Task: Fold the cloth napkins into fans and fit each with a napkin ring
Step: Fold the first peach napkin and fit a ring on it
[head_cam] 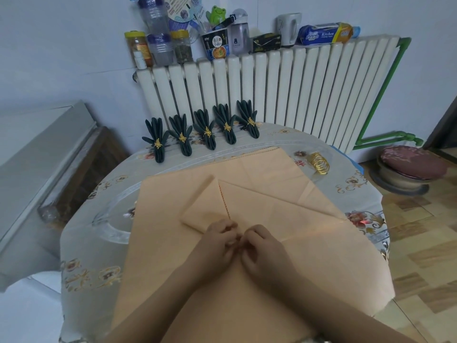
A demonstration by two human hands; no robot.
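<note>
Both the left hand point(218, 240) and right hand point(259, 246), knuckles touching, pinch the near fold of the soft peach cloth napkin point(259, 194), its creased triangular flaps spreading beyond the fingertips.

Ringed napkin fans point(207, 134) behind flat napkins point(259, 169); rings point(319, 163) right.

Forearms cut off by bottom edge, napkin point(259, 201) corner hidden under curled fingers point(228, 231)

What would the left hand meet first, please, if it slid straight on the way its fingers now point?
Most likely the right hand: the left hand points rightward and slightly away, its fingers almost touching the other's over the peach napkin, though depth is unclear.
</note>
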